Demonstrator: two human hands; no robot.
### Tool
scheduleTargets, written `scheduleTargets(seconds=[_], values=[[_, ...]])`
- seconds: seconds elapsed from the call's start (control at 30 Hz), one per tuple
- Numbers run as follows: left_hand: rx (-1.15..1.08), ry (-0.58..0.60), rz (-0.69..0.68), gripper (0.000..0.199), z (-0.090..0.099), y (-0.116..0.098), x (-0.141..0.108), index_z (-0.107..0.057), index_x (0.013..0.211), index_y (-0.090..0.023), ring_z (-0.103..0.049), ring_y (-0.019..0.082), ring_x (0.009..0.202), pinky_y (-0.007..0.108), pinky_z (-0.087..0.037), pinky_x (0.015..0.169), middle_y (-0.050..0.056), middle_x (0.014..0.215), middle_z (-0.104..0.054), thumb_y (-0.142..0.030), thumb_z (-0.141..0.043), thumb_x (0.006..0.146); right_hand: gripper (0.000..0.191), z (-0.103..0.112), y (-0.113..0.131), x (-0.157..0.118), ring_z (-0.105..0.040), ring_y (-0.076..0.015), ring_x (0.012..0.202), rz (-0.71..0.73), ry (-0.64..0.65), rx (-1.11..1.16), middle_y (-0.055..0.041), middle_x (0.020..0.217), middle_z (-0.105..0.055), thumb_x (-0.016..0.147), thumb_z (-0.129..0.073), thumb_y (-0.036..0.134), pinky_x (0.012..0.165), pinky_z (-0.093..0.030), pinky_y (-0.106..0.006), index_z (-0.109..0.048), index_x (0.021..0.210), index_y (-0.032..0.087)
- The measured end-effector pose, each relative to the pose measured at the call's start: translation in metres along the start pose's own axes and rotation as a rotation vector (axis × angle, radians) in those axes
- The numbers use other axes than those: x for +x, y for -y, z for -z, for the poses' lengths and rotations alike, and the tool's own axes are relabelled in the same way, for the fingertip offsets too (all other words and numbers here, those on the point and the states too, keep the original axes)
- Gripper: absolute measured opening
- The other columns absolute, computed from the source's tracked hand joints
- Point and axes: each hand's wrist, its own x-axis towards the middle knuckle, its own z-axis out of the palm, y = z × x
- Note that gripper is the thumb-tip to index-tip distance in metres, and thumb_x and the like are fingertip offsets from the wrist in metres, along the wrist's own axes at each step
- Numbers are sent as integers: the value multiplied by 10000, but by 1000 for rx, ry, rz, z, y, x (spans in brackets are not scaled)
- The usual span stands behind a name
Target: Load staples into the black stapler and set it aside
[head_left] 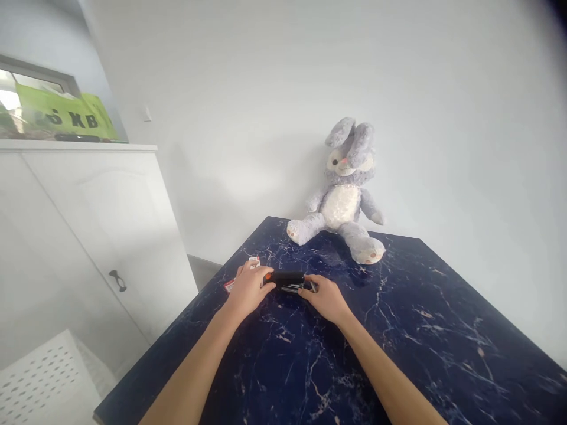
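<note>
A black stapler (287,277) with an orange spot at its left end lies level between my two hands, just over the dark blue table. Bright metal shows along its underside. My left hand (248,288) is closed on the left end, thumb in front. The fingers of my right hand (326,297) pinch the opposite end. Behind and partly under my left hand is a small red and white box or packet (254,261), mostly covered by the hand.
A grey plush rabbit (341,203) sits on the blue marbled table (425,354) against the wall. To the left stand a white cabinet (106,218) with a dark handle and a white perforated container (39,378). A green bag (66,115) rests atop the cabinet.
</note>
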Motion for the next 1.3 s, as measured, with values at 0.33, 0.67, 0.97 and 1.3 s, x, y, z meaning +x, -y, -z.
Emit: scheduleTargets(seconds=[0.33, 0.67, 0.97, 1.3], values=[[141, 17, 51, 278, 0, -7, -3, -715, 1152, -274, -470, 348, 1162, 457, -352, 958, 57, 1131, -726, -286, -667, 878, 207, 0, -8, 3, -621, -196, 767, 103, 64, -79, -19, 848, -705, 833, -602, 405, 700, -422, -285, -705, 865, 228], [136, 25, 161, 261, -6, -1, -4, -727, 1147, -280, -429, 359, 1230, 474, -366, 978, 58, 1239, -681, -314, -629, 907, 234, 18, -22, 8, -672, -186, 776, 99, 93, -141, -36, 994, -723, 884, -558, 355, 770, -464, -293, -718, 1013, 243], [125, 15, 132, 274, -5, -5, -3, -719, 1155, -249, -456, 343, 1208, 454, -359, 1001, 60, 1227, -684, -283, -622, 901, 335, 46, -26, 15, -639, -178, 894, 170, 137, -299, -37, 968, -689, 924, -409, 170, 819, -451, -271, -702, 1069, 242], [295, 160, 505, 491, 52, 16, -2, -585, 1306, -192, -510, 390, 1215, 473, -451, 903, 151, 1318, -604, -292, -538, 828, 436, 25, -6, 6, -560, -209, 886, 322, 185, -578, -75, 981, -546, 885, -395, 74, 723, -369, -288, -637, 1192, 267]])
